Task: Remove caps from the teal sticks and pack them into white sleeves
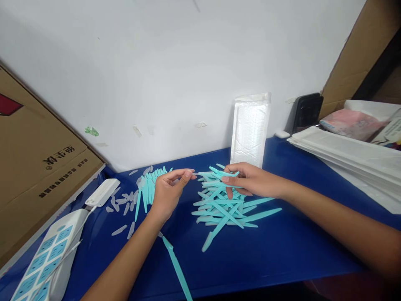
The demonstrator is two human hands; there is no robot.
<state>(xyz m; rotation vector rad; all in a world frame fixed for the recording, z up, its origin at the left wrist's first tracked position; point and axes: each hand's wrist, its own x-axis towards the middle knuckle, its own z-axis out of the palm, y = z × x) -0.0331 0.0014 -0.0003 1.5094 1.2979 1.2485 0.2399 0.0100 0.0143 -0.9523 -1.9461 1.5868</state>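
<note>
Teal sticks (216, 170) are in the right hand (250, 179), above the pile (226, 214) mid-table (300, 246); the left hand (169, 192) pinches 1 clear end (196, 173). A hard tug might make them slip. A bump might knock the lone stick (177, 263) off the front edge.

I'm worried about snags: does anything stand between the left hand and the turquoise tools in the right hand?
Nothing visible: the left hand pinches a translucent piece beside the turquoise tools in the right hand; the silvery packet stands behind.
</note>
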